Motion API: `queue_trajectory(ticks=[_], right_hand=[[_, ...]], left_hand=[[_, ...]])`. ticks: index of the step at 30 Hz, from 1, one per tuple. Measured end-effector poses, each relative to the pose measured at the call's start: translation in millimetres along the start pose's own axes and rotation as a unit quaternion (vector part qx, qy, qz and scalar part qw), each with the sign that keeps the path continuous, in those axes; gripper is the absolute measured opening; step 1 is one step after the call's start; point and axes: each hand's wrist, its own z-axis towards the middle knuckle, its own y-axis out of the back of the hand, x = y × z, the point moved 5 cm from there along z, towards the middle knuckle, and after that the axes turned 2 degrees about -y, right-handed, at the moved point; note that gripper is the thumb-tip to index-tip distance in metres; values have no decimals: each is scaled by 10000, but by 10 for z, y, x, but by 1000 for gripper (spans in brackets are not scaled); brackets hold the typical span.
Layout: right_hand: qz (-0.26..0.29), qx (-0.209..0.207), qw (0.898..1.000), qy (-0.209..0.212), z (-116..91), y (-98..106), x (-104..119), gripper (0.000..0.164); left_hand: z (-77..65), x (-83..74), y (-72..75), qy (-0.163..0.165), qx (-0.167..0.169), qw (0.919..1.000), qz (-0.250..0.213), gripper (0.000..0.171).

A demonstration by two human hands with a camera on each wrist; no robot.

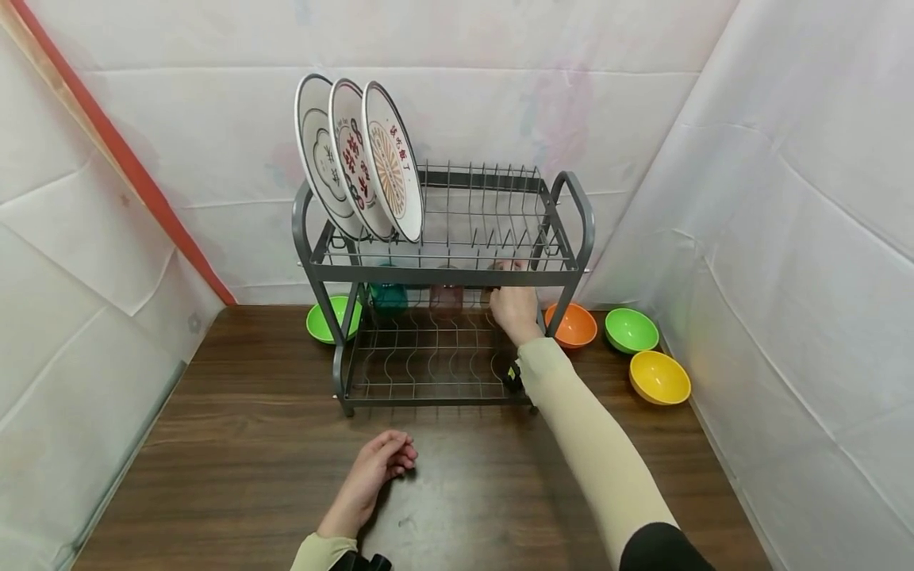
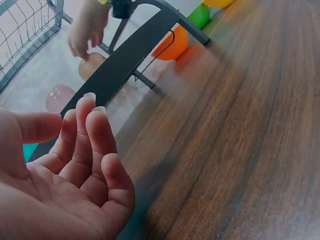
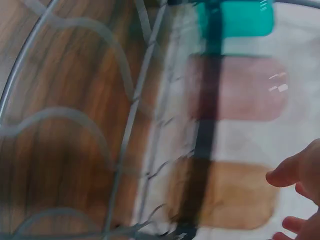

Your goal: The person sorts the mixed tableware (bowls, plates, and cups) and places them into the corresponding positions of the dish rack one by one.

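An amber see-through cup [image 3: 240, 195] stands at the back of the lower tier of a dark dish rack [image 1: 450, 277], rounded end up. My right hand [image 1: 516, 309] reaches under the upper tier to it. In the right wrist view the thumb [image 3: 285, 172] overlaps the cup's rounded end, and the fingers are spread apart; whether they touch it I cannot tell. Beside it stand a pink cup [image 3: 250, 89] and a teal cup [image 3: 247, 19]. My left hand [image 1: 374, 469] rests near the table before the rack, fingers loosely bent, holding nothing.
Three patterned plates [image 1: 393, 162] stand upright on the upper tier's left. A green bowl [image 1: 323, 321] sits left of the rack. On the right are an orange bowl [image 1: 574, 327], another green bowl [image 1: 631, 331] and a yellow bowl [image 1: 660, 379]. White cloth [image 1: 800, 238] hangs around the table.
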Motion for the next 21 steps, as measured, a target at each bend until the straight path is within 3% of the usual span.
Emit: queue_trajectory(ticks=[4, 9, 16, 21], right_hand=[[816, -340, 9961, 70, -124, 209, 129, 26], [1671, -255, 9856, -54, -391, 470, 253, 25], [2221, -303, 9746, 23, -893, 701, 225, 8], [2536, -429, 9663, -4, -1213, 793, 94, 6]], left_hand=[[9, 21, 2, 3, -20, 10000, 26, 25], [25, 5, 49, -38, -124, 9999, 39, 25], [11, -64, 239, -89, -406, 9991, 31, 25], [9, -120, 386, -156, -605, 9980, 101, 26]])
